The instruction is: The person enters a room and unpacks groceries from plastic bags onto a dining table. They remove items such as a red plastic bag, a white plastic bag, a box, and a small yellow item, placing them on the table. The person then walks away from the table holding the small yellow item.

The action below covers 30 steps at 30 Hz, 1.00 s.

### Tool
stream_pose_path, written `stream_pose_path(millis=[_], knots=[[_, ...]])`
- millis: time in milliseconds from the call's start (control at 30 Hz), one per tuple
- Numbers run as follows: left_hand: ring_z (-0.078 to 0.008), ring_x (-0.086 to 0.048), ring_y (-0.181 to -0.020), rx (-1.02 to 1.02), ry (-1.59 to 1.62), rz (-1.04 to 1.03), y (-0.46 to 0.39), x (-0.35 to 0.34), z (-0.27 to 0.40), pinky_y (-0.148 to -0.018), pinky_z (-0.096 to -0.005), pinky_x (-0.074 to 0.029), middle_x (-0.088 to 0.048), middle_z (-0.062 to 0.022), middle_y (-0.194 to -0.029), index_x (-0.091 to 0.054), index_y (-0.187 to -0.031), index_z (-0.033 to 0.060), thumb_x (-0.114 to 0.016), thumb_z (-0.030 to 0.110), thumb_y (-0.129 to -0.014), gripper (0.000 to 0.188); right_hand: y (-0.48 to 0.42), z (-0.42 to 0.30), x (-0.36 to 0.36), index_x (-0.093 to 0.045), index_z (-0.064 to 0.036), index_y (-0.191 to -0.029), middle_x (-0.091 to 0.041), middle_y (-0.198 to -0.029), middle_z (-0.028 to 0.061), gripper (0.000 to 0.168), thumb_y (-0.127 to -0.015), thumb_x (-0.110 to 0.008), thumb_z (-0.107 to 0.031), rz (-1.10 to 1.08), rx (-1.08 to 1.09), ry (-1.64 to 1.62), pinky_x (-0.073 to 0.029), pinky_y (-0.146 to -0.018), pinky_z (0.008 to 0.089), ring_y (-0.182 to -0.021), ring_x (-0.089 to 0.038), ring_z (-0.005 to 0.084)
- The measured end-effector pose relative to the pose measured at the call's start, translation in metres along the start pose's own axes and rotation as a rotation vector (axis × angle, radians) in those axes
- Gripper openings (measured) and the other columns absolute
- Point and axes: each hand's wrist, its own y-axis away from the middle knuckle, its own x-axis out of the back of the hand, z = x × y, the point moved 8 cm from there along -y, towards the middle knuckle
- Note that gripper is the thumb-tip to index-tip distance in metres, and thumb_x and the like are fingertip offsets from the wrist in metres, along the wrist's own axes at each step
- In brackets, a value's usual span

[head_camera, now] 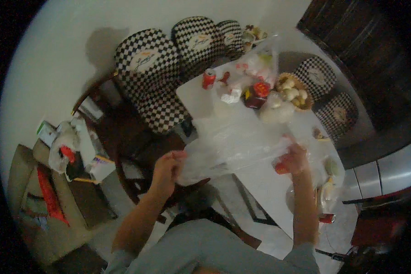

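A clear plastic bag or sheet (226, 150) is stretched between my two hands above the white table (200, 102). My left hand (167, 171) grips its left end with thumb and fingers, just off the table's edge. At the other end, my right hand (294, 159) is closed on the plastic; this hand is blurred. Something red (281, 167) shows beside the right fingers, and whether it is held or lies behind them I cannot tell.
Toward the table's far end stand a red can (209, 78), a dark red box (256, 97), a basket of pale round items (296, 94) and a clear plastic bag (263, 63). A second red can (327, 218) lies at right. Checkered chairs (147, 65) flank the table.
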Motion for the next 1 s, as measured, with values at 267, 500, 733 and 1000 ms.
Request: stream_pose_path(millis=[267,500,733,1000], knots=[[-0.0113,-0.049,-0.062,0.032,-0.57,-0.245,-0.031,-0.043,-0.045,-0.055,-0.0249,-0.041,-0.057,-0.0011,-0.083,-0.058,-0.087,0.0071,-0.056,0.028,-0.087,0.021,-0.024,0.009,0.03,-0.06,-0.009,-0.092,-0.054,-0.076,0.0021,0.026,-0.081,-0.058,-0.032,0.318,-0.368,0.175,-0.044,-0.063,0.0363,-0.068,-0.052,0.0187],[-0.0098,-0.038,-0.056,0.272,0.179,-0.306,-0.096,-0.129,-0.041,-0.051,-0.0239,-0.033,-0.057,-0.0027,-0.082,-0.056,-0.083,0.0094,-0.049,0.035,-0.089,0.027,-0.124,0.001,0.065,-0.054,-0.005,-0.116,-0.061,-0.104,0.0092,0.049,-0.078,-0.06,-0.035,-0.513,-0.166,1.498,-0.043,-0.086,0.0374,-0.1,-0.056,0.0253],[-0.0078,-0.043,-0.058,0.338,0.085,-0.512,-0.162,-0.221,-0.035,-0.053,-0.0219,-0.038,-0.06,-0.0041,-0.093,-0.054,-0.086,0.008,-0.044,0.029,-0.092,0.024,-0.348,-0.109,0.029,-0.055,0.0,-0.112,-0.06,-0.105,0.0167,0.029,-0.084,-0.048,-0.005,-0.119,0.391,1.044,-0.045,-0.085,0.033,-0.096,-0.058,0.0266],[-0.0076,-0.044,-0.058,0.38,-0.032,-0.546,-0.2,-0.233,-0.06,-0.054,-0.0221,-0.04,-0.056,-0.0009,-0.084,-0.06,-0.092,0.0075,-0.044,0.037,-0.094,0.034,-0.552,-0.113,0.031,-0.059,-0.003,-0.101,-0.062,-0.096,0.0195,0.025,-0.079,-0.046,-0.004,0.229,0.366,1.778,-0.047,-0.077,0.0425,-0.09,-0.059,0.0369]])
